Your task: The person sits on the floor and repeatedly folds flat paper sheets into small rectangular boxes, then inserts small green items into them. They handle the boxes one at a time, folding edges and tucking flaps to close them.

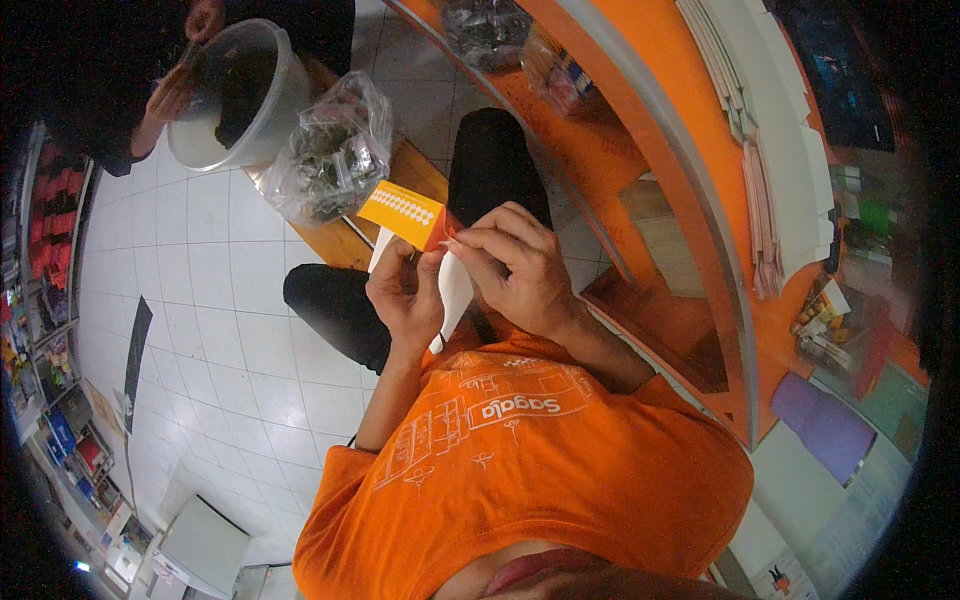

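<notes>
A small orange-and-white carton (405,215) is gripped by both hands in front of the chest. The left hand (405,295) is curled under it, fingers clenched on the white flap (455,290) that hangs below and between the two palms. The right hand (515,265) is laid over from the other side, fingertips (455,243) pinched on the carton's orange end; the dotted orange face juts out past the fingertips, up and to the left. Beyond the fingers, a clear plastic bag (330,155) of dark items is seen on a wooden bench (330,240), near the carton. Further out, a white bucket (240,95) is held by another person's hands (170,100).
</notes>
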### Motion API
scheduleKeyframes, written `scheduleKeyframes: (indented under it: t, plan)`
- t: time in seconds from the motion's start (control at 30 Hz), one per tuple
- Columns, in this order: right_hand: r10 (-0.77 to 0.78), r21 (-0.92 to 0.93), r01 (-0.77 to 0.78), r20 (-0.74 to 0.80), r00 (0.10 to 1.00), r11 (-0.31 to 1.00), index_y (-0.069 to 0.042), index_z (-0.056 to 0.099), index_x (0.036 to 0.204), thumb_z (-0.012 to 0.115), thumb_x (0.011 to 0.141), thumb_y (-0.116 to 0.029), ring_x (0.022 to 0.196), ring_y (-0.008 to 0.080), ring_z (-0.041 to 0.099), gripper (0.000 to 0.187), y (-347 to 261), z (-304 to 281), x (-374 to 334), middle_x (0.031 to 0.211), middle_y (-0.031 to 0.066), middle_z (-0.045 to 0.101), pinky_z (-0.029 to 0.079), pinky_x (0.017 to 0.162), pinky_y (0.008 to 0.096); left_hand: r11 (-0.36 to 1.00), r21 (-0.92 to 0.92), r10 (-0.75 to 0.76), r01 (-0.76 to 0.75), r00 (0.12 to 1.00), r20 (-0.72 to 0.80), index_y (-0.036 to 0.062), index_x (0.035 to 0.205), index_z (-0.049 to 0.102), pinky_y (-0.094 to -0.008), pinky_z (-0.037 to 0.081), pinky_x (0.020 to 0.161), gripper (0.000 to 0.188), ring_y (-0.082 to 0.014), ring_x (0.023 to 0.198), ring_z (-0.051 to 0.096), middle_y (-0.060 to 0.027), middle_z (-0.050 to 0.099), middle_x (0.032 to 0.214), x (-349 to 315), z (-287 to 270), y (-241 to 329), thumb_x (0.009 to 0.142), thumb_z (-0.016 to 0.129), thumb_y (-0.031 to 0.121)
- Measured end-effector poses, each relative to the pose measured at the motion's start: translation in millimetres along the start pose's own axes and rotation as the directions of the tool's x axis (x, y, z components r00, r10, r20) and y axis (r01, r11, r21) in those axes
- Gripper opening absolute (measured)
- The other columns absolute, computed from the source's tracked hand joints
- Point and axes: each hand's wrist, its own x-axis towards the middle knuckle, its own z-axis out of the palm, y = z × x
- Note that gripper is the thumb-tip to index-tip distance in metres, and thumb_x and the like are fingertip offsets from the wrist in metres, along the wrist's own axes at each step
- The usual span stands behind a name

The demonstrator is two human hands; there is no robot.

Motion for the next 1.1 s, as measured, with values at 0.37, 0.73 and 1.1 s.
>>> scheduleKeyframes:
  t: [0.37, 0.73, 1.1]
  plan:
    - [-0.002, 0.007, 0.002, 0.029, 1.000, 1.000, -0.004, 0.069, 0.088, 0.074, 0.077, -0.007, 0.079, 0.0267, 0.062, 0.012, -6.0, 0.8, -0.9, 0.083, 0.0085, 0.063, 0.051, 0.069, 0.0379, 0.966, -0.255, -0.033, 0.035, 0.999, 0.010, -0.0023, 0.100, 0.065, -0.0244, 0.048, 0.083, 0.013, -0.0102, 0.091, 0.062, -0.0041, 0.068, 0.098, -1.1, -6.1, -3.9, 0.090, 0.070, 0.003]
    - [-0.094, 0.066, 0.091, 0.030, 0.995, 0.994, -0.006, 0.071, 0.091, 0.075, 0.074, -0.007, 0.089, 0.0262, 0.062, 0.017, -15.8, -2.6, -6.8, 0.089, 0.0061, 0.065, 0.053, 0.076, 0.0373, 0.966, -0.190, -0.165, 0.177, 0.983, 0.079, -0.0020, 0.088, 0.069, -0.0261, 0.050, 0.078, 0.016, -0.0154, 0.086, 0.063, -0.0065, 0.068, 0.096, 6.6, -18.0, -7.4, 0.085, 0.077, 0.011]
    - [0.029, 0.205, -0.030, 0.008, 1.000, 0.978, -0.008, 0.059, 0.081, 0.087, 0.068, -0.025, 0.092, 0.0223, 0.060, 0.035, 0.5, -12.8, 2.8, 0.084, 0.0062, 0.056, 0.051, 0.065, 0.0325, 0.902, -0.331, -0.243, 0.278, 0.959, 0.144, -0.0012, 0.103, 0.064, -0.0246, 0.053, 0.069, 0.025, -0.0117, 0.076, 0.063, -0.0064, 0.067, 0.097, 14.8, -5.6, 0.4, 0.085, 0.075, 0.013]
